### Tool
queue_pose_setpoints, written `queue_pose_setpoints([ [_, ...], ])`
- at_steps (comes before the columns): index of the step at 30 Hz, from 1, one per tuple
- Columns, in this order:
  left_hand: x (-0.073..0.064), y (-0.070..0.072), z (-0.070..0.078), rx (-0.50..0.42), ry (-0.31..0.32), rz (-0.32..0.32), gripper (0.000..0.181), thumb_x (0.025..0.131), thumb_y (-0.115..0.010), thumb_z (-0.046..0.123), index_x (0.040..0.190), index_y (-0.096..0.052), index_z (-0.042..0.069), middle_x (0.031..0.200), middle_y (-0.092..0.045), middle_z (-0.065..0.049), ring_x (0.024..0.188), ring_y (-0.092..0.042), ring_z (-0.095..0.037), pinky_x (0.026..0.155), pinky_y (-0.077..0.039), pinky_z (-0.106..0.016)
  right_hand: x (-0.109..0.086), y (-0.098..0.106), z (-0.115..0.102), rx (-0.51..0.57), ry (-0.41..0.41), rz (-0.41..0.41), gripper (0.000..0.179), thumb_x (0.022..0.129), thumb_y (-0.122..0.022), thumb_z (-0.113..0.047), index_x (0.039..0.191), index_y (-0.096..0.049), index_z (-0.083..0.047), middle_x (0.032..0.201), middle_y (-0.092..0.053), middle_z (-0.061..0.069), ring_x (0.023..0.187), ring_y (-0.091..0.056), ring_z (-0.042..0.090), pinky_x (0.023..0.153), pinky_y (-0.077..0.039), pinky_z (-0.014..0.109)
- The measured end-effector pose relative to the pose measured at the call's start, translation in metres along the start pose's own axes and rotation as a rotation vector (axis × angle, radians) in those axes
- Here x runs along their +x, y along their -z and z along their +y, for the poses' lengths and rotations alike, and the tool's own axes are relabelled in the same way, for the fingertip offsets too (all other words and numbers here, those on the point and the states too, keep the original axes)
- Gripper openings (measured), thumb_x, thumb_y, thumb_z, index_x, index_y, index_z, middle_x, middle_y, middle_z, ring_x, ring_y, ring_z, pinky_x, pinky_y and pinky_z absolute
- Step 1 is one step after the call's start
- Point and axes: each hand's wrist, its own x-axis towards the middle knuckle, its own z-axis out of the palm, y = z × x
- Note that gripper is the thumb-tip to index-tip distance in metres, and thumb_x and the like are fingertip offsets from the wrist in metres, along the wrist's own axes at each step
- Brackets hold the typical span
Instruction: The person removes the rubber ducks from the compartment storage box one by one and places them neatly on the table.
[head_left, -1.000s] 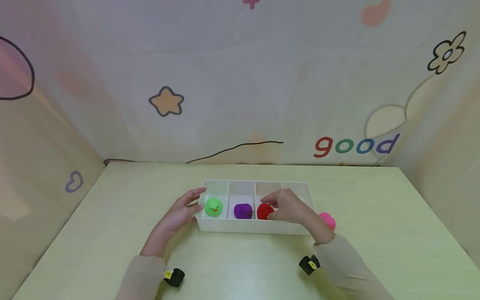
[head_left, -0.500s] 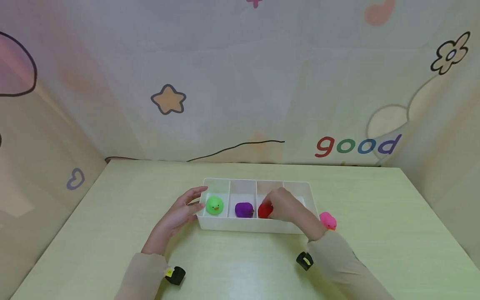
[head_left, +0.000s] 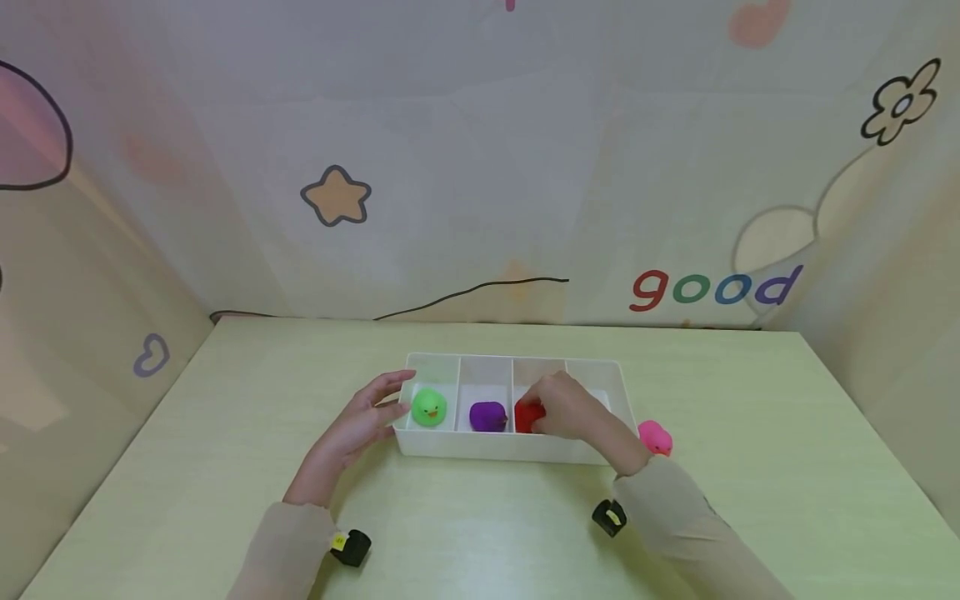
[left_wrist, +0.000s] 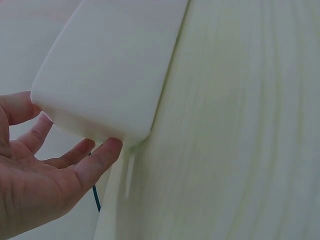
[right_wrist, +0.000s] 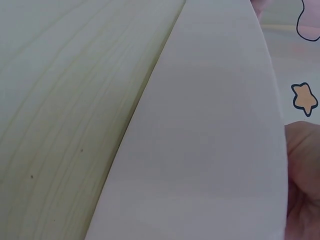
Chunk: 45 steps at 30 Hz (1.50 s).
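A white four-compartment box (head_left: pixel 480 447) stands on the table. My left hand (head_left: pixel 365 421) rests against its left end, thumb at the rim and fingers spread along the end wall; the left wrist view shows fingertips (left_wrist: pixel 112 145) touching that wall. My right hand (head_left: pixel 566 407) reaches into the third compartment and pinches a red toy duck (head_left: pixel 528 416), partly hidden by the fingers. In the right wrist view the box's front wall (right_wrist: pixel 200 125) hides most of this hand (right_wrist: pixel 305 170). A green toy duck (head_left: pixel 429 407) sits in the first compartment, a purple one (head_left: pixel 488 417) in the second.
A pink toy duck (head_left: pixel 656 437) sits on the table just right of the box, beside my right forearm. The pale wooden table (head_left: pixel 480 533) runs back to a wall sheet (head_left: pixel 465 167) with printed drawings.
My right hand has shifted slightly left and lower, its fingers drawing in around the red duck and covering more of it. The left hand stays at the box's end.
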Motion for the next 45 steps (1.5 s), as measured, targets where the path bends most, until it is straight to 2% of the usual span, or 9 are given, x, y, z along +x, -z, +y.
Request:
queue_pose_setpoints([
  [10,0.000,0.000,0.000,0.011,0.011,0.009,0.048,0.092,-0.048,0.007,0.138,-0.034,0.010,0.145,-0.020,-0.019,0.126,-0.032,-0.038,0.097,-0.036,-0.052,-0.006,0.001,-0.001,0.052,-0.041,0.050,0.023,0.072,-0.073,-0.002,0.095,-0.070,0.000,0.087,-0.067,0.008,0.079,-0.056,0.020,0.067,-0.050,0.028],
  [20,0.000,0.001,0.000,-0.004,0.009,0.002,0.048,0.092,-0.047,0.006,0.138,-0.033,0.009,0.145,-0.020,-0.018,0.127,-0.031,-0.038,0.097,-0.035,-0.052,-0.013,0.001,0.002,0.190,-0.057,0.181,0.026,0.071,-0.075,-0.005,0.095,-0.069,0.000,0.087,-0.067,0.008,0.078,-0.058,0.019,0.065,-0.051,0.026],
  [24,0.000,0.001,0.000,-0.007,0.007,-0.002,0.049,0.092,-0.046,0.006,0.139,-0.032,0.009,0.145,-0.020,-0.018,0.127,-0.031,-0.038,0.097,-0.036,-0.051,-0.016,0.001,0.004,0.225,-0.042,0.240,0.027,0.071,-0.075,-0.005,0.096,-0.068,0.002,0.088,-0.067,0.010,0.080,-0.060,0.022,0.067,-0.052,0.031],
  [31,0.000,0.001,0.001,-0.005,0.008,-0.005,0.048,0.092,-0.046,0.006,0.138,-0.033,0.009,0.145,-0.022,-0.018,0.126,-0.032,-0.037,0.097,-0.036,-0.051,-0.024,0.008,0.007,0.302,-0.055,0.293,0.030,0.074,-0.074,-0.004,0.102,-0.068,0.002,0.094,-0.068,0.011,0.084,-0.061,0.023,0.071,-0.053,0.035],
  [36,0.000,0.001,0.000,-0.010,0.004,-0.003,0.048,0.092,-0.046,0.005,0.138,-0.033,0.009,0.145,-0.022,-0.018,0.124,-0.034,-0.037,0.096,-0.038,-0.049,-0.032,0.014,0.010,0.349,-0.035,0.338,0.030,0.074,-0.073,-0.003,0.104,-0.067,0.002,0.096,-0.067,0.012,0.083,-0.061,0.024,0.072,-0.053,0.037],
  [45,0.000,-0.001,0.001,-0.005,0.003,0.009,0.048,0.092,-0.046,0.005,0.138,-0.034,0.010,0.145,-0.021,-0.018,0.124,-0.035,-0.037,0.096,-0.037,-0.049,-0.055,0.030,0.019,0.354,-0.091,0.388,0.035,0.075,-0.072,-0.001,0.109,-0.064,0.002,0.105,-0.065,0.016,0.090,-0.061,0.029,0.075,-0.052,0.041],
])
